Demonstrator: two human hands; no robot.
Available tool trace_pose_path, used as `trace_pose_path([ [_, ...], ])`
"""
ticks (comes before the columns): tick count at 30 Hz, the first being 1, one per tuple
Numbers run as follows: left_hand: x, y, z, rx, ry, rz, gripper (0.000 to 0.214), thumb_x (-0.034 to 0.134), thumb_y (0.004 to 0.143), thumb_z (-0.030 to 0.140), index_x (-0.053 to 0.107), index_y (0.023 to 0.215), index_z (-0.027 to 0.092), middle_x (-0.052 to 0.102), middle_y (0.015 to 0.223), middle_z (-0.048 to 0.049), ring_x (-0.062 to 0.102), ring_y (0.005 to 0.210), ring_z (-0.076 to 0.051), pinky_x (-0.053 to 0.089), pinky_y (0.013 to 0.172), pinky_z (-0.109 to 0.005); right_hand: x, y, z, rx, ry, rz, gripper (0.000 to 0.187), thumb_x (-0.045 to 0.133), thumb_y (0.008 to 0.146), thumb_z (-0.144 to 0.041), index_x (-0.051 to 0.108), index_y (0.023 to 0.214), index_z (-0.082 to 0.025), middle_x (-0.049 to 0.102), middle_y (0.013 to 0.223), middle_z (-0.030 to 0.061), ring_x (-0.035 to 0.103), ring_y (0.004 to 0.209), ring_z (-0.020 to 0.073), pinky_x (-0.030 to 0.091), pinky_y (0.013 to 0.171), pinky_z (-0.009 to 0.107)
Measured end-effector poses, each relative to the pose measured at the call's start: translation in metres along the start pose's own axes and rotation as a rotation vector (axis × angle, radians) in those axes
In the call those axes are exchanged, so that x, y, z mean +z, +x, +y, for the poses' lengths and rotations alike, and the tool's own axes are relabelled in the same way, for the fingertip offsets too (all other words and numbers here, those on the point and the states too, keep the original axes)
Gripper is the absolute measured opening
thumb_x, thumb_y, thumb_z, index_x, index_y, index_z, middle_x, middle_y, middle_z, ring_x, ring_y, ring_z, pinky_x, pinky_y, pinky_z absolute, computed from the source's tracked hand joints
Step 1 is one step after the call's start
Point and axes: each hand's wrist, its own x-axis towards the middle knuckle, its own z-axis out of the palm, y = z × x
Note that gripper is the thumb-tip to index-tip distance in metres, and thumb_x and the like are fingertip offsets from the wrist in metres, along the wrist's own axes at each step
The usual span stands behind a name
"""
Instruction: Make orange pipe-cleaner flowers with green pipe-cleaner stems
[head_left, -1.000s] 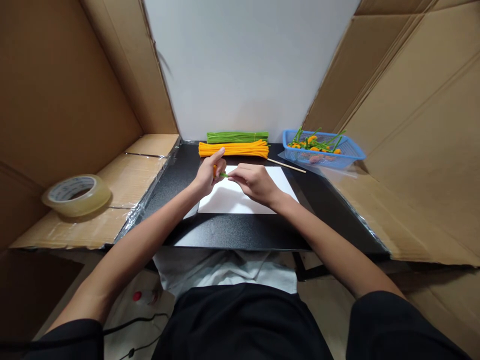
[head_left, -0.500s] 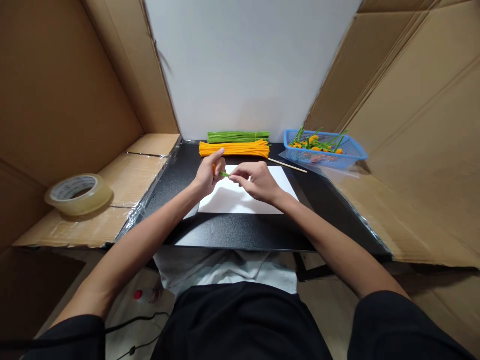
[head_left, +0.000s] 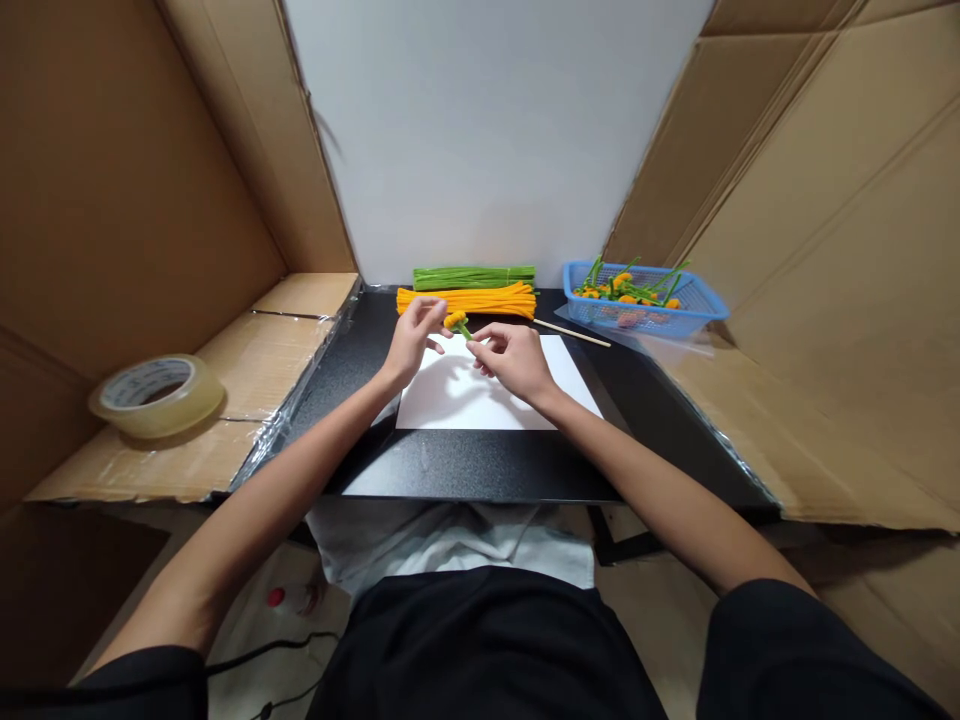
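My right hand (head_left: 519, 360) pinches the short green stem of a pipe cleaner flower (head_left: 454, 320); its curled orange head points up and to the left. Beside that head is my left hand (head_left: 409, 340), fingers apart and holding nothing; whether a fingertip touches the flower I cannot tell. Below both hands lies a white sheet of paper (head_left: 487, 405), with their shadows on it. Just behind them are a bundle of orange pipe cleaners (head_left: 480, 300) and, farther back, a bundle of green pipe cleaners (head_left: 472, 277).
A blue basket (head_left: 709, 312) with several orange and green pieces stands at the back right of the black table (head_left: 450, 465). A thin wooden stick (head_left: 574, 332) lies in front of it. On the left cardboard sits a roll of clear tape (head_left: 157, 395). Cardboard walls flank both sides.
My left hand has let go of the orange head and its fingers have spread. The flower now stands tilted upward in my right hand, its head showing.
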Motion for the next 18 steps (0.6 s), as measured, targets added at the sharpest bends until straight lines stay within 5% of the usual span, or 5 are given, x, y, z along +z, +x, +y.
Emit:
trace_pose_path([
  [6, 0.001, -0.005, -0.007, 0.289, 0.267, -0.029, 0.04, 0.076, 0.078, 0.048, 0.066, 0.1, 0.016, 0.069, 0.099, -0.0075, 0.067, 0.077, -0.014, 0.056, 0.059, -0.022, 0.001, 0.0, -0.002, 0.047, 0.14, -0.08, 0.042, 0.072, 0.078, -0.057, 0.07, 0.082, -0.015, 0.069, 0.06, 0.004, 0.064, 0.05, 0.0151, 0.053, 0.052, 0.025],
  [12, 0.002, -0.007, -0.002, 0.235, 0.215, -0.087, 0.04, 0.072, 0.081, 0.05, 0.07, 0.092, 0.012, 0.071, 0.081, -0.0075, 0.067, 0.07, -0.015, 0.057, 0.056, -0.023, -0.007, 0.007, 0.004, -0.031, 0.084, 0.075, 0.032, 0.066, 0.084, -0.048, 0.071, 0.08, -0.017, 0.073, 0.076, 0.0059, 0.068, 0.064, 0.0167, 0.053, 0.056, 0.026],
  [18, 0.004, -0.011, 0.007, 0.254, 0.242, -0.151, 0.039, 0.073, 0.081, 0.05, 0.073, 0.092, 0.013, 0.073, 0.089, -0.0085, 0.069, 0.075, -0.016, 0.057, 0.059, -0.024, -0.014, 0.008, 0.002, -0.225, -0.064, 0.138, 0.011, 0.07, 0.082, -0.029, 0.074, 0.082, -0.018, 0.075, 0.082, 0.0046, 0.069, 0.074, 0.0177, 0.052, 0.065, 0.028],
])
